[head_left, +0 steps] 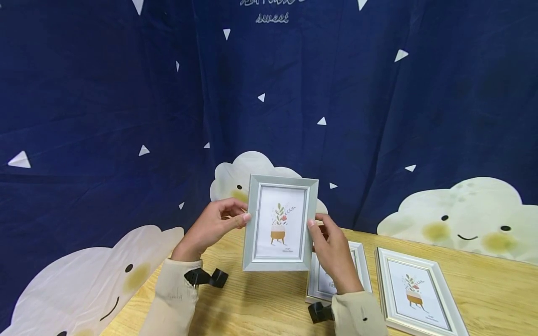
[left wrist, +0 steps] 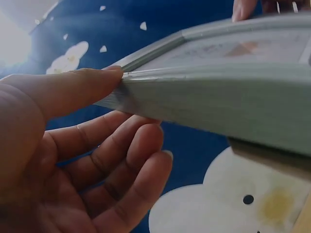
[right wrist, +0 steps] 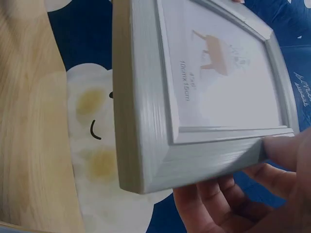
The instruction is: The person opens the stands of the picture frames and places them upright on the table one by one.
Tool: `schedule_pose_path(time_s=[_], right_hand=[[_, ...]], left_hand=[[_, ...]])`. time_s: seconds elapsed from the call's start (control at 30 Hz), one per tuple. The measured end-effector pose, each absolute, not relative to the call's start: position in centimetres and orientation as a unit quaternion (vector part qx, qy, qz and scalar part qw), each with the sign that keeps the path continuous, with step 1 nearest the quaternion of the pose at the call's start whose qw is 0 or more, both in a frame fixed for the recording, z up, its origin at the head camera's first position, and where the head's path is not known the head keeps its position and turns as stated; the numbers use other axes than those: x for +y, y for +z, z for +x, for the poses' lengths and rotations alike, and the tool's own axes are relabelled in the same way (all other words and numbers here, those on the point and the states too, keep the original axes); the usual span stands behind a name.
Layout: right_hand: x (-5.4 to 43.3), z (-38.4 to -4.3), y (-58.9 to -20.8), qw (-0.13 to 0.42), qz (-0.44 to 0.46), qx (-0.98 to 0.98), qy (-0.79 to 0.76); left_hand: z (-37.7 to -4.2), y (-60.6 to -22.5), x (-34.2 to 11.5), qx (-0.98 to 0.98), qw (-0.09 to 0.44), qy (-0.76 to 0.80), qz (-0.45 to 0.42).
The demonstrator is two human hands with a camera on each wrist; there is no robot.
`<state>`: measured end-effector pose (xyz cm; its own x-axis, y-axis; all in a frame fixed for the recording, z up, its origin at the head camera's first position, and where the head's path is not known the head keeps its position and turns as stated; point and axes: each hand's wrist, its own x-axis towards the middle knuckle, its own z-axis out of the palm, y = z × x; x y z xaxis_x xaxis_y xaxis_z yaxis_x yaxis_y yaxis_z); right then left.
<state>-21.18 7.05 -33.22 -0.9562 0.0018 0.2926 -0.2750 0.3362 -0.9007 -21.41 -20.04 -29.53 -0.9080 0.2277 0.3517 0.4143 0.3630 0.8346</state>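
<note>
A grey-green picture frame (head_left: 280,223) is held upright above the table, its front toward me; its picture shows a plant in a brown pot on legs. My left hand (head_left: 216,226) pinches its left side, thumb on the front edge and fingers behind, as the left wrist view shows on the frame's side (left wrist: 204,97). On the opposite side my right hand (head_left: 334,249) grips it, with the thumb (right wrist: 282,150) on the front border and the other fingers under the back. The fingertips behind the frame are partly hidden.
On the wooden table (head_left: 235,303) at right lie two more picture frames: a white one (head_left: 420,291) with the same plant picture, and another (head_left: 361,261) partly covered by my right hand. A dark blue curtain (head_left: 294,70) with clouds and triangles hangs behind.
</note>
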Motion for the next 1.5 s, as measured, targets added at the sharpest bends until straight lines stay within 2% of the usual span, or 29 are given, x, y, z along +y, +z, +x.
schedule_pose_path(time_s=[0.37, 0.57, 0.8, 1.03, 1.17, 1.5], right_hand=[[6.8, -21.5, -33.8, 0.14, 0.068, -0.788, 0.596], [6.4, -21.7, -34.1, 0.18, 0.053, -0.773, 0.606], [6.3, -22.0, -34.4, 0.163, 0.037, -0.769, 0.616], [6.1, -22.1, -34.9, 0.18, 0.043, -0.78, 0.598], [6.2, -22.0, -35.0, 0.184, 0.041, -0.784, 0.592], [6.0, -22.1, -35.2, 0.205, 0.033, -0.778, 0.592]], left_hand=[[-19.1, -28.2, -16.8, -0.832, 0.149, -0.494, -0.202], [-17.9, -27.9, -14.7, -0.838, 0.204, -0.466, -0.195], [-16.8, -27.9, -12.9, -0.83, 0.271, -0.438, -0.216], [-15.9, -28.1, -11.5, -0.827, 0.339, -0.37, -0.254], [-15.4, -28.2, -10.9, -0.824, 0.355, -0.353, -0.266], [-14.5, -28.3, -10.2, -0.807, 0.347, -0.361, -0.313]])
